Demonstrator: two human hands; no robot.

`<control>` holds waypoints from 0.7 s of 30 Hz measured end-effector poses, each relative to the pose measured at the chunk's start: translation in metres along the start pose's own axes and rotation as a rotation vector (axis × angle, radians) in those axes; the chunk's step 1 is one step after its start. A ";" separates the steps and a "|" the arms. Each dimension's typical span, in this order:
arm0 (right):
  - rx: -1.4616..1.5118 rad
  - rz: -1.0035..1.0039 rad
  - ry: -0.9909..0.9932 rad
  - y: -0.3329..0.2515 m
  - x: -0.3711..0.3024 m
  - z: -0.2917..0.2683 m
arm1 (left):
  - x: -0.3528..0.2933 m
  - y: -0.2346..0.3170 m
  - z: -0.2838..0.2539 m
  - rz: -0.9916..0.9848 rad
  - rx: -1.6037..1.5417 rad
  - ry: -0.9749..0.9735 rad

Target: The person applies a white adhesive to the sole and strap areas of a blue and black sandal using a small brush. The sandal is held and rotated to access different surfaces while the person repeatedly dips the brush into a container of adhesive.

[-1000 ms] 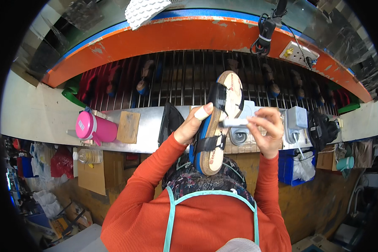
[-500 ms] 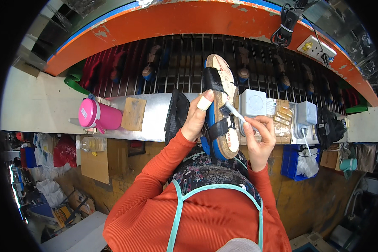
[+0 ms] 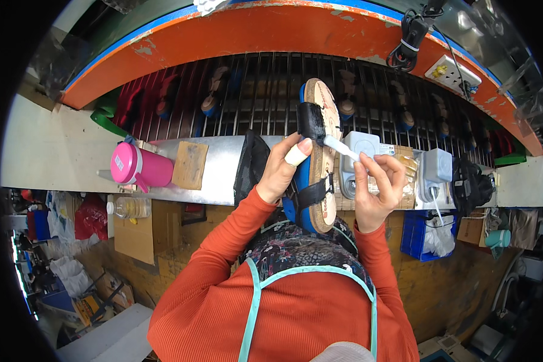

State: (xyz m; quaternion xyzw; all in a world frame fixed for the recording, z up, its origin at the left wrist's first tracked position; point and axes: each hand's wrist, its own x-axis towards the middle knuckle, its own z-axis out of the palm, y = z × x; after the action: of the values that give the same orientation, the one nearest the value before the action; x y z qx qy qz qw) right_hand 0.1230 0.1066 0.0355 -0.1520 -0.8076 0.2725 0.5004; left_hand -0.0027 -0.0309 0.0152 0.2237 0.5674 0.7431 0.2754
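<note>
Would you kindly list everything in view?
Sandal: one, black-strapped, centre
Tool: one, white, at sandal
Bench: one, silver, middle
Jug: one, pink, bench left
Board: one, tan, beside jug
Containers: two, grey, bench right
Footwear: several, multicoloured, beyond bench
Cable: one, black, upper right
Socket strip: one, white, upper right
Crate: one, blue, lower right
Bottle: one, clear, left
Other clutter: uncounted, various, edges
Left hand: one, orange-sleeved, holding sandal
Right hand: one, orange-sleeved, holding tool

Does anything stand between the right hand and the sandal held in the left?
Nothing visible does. The left hand grips the sandal by its left side; the white tool in the right hand spans the gap, its tip by the upper black strap. The grey container shows behind the tool, not in its path.
</note>
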 end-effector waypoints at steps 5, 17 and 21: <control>0.170 0.167 -0.118 0.003 -0.011 -0.003 | 0.007 0.005 -0.002 -0.050 -0.056 -0.032; 0.155 0.170 -0.214 0.006 -0.024 -0.019 | 0.019 0.005 -0.006 -0.026 -0.004 -0.037; 0.160 0.153 -0.228 0.005 -0.027 -0.022 | 0.018 0.009 -0.005 -0.034 -0.037 -0.024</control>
State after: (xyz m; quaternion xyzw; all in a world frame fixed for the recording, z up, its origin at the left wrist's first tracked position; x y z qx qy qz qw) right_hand 0.1546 0.1025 0.0208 -0.1410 -0.8209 0.3887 0.3939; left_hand -0.0210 -0.0242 0.0232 0.2179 0.5538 0.7460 0.2988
